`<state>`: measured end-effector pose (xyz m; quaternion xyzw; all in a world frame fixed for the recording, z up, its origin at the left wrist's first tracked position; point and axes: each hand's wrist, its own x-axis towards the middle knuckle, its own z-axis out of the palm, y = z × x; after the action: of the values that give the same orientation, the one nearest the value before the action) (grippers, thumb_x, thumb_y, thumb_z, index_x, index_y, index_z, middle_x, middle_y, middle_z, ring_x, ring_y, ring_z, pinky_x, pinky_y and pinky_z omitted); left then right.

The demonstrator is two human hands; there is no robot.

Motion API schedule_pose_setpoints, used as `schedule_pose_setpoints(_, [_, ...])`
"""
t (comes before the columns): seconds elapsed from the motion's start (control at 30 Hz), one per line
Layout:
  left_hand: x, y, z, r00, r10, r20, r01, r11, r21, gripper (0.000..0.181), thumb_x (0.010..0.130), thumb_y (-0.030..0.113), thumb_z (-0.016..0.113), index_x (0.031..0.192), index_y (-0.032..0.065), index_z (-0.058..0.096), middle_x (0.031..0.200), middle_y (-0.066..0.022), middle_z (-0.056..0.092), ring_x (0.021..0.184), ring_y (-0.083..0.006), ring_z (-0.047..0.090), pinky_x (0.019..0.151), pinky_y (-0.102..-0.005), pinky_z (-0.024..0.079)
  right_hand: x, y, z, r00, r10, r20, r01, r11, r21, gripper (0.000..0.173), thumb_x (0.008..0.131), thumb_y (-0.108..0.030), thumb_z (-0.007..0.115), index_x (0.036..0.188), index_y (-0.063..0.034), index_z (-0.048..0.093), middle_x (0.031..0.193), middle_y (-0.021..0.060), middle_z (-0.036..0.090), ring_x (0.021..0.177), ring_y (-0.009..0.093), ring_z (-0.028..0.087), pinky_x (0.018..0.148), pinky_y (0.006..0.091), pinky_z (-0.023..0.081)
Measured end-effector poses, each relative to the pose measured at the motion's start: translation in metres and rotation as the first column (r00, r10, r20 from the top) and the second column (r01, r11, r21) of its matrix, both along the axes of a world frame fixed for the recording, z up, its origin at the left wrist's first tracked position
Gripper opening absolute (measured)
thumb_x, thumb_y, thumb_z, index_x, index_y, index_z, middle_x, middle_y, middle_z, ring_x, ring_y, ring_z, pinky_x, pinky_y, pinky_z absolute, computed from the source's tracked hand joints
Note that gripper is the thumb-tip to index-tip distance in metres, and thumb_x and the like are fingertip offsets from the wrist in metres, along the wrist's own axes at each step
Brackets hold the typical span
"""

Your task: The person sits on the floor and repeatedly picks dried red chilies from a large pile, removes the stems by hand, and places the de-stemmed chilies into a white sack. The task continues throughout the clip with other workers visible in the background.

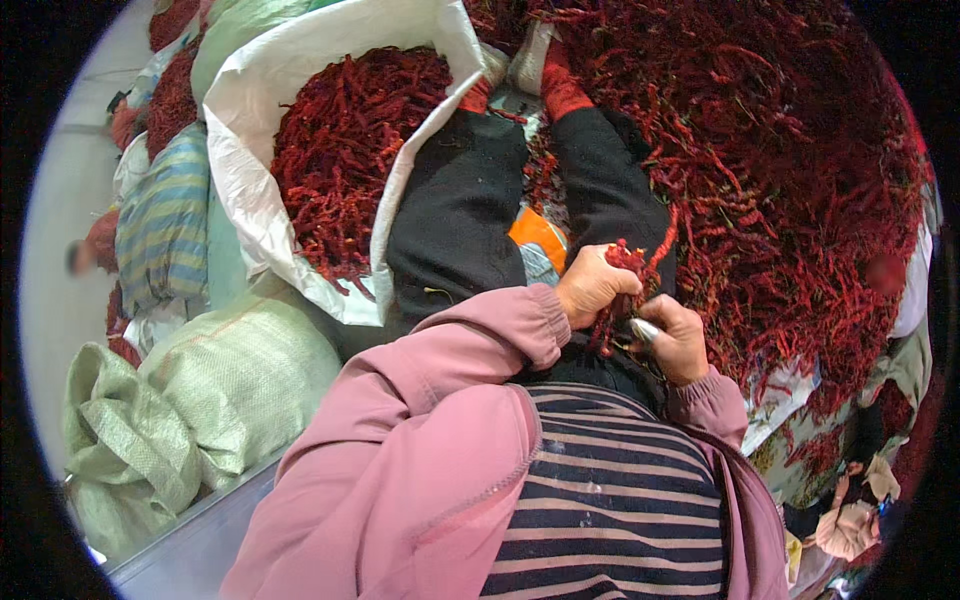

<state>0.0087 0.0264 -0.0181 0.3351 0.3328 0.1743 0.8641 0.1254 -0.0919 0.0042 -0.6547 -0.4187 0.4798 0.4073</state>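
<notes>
A bunch of dried red chilli peppers (624, 259) is clasped in my left hand (592, 285) above my lap. Some peppers poke out above the fist, and others hang below it. My right hand (679, 337) is curled close against the bunch's right side, with a silvery metal thumb cover (643, 330) on its thumb. Whether its fingers pinch a stem is hard to see. Left of my legs stands an open white woven sack (244, 120), its rim rolled wide. Loose red chillies (352, 157) fill much of it.
A broad heap of red chillies (787, 187) spreads along my right side. Stuffed pale green sacks (240, 360) and a striped sack (165, 217) stand at left. An orange-and-blue packet (541, 238) lies between my legs. Another person (847, 517) is at lower right.
</notes>
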Motion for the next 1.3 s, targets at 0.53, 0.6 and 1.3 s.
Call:
schedule_pose_setpoints(0.53, [-0.234,0.313,0.039,0.209,0.766,-0.608,0.9,0.093,0.426,0.054,0.07,0.028,0.063,0.118,0.0072,0.051,0.112,-0.019,0.055,0.104,-0.0312,0.053,0.089,-0.0393,0.041,0.09,-0.107,0.0,0.812,0.028,0.583,0.028,0.996,-0.086,0.019,0.069,-0.003,0.06,0.088,-0.0034,0.06,0.084,0.0109,0.059,0.076,0.023,0.059,0.068,0.0309,0.047])
schedule_pose_setpoints(0.6, [-0.221,0.284,0.048,0.197,0.719,-0.667,0.891,0.153,0.427,0.058,0.064,0.028,0.068,0.114,0.0029,0.052,0.108,-0.0199,0.057,0.102,-0.0328,0.053,0.089,-0.0384,0.041,0.1,-0.142,-0.012,0.623,0.075,0.779,0.084,0.983,-0.162,0.023,0.068,-0.003,0.058,0.091,-0.0049,0.058,0.089,0.0118,0.058,0.082,0.026,0.057,0.071,0.0339,0.047])
schedule_pose_setpoints(1.3, [-0.029,0.063,0.005,0.892,-0.039,-0.45,0.428,0.393,0.814,0.016,0.08,0.005,0.059,0.095,0.0002,0.06,0.084,-0.0038,0.062,0.075,-0.0101,0.058,0.069,-0.023,0.047,0.075,-0.095,-0.024,0.86,-0.507,0.055,0.503,0.861,0.078,0.018,0.073,0.0,0.062,0.091,-0.0017,0.061,0.082,0.0025,0.06,0.079,0.01,0.056,0.071,0.0237,0.045])
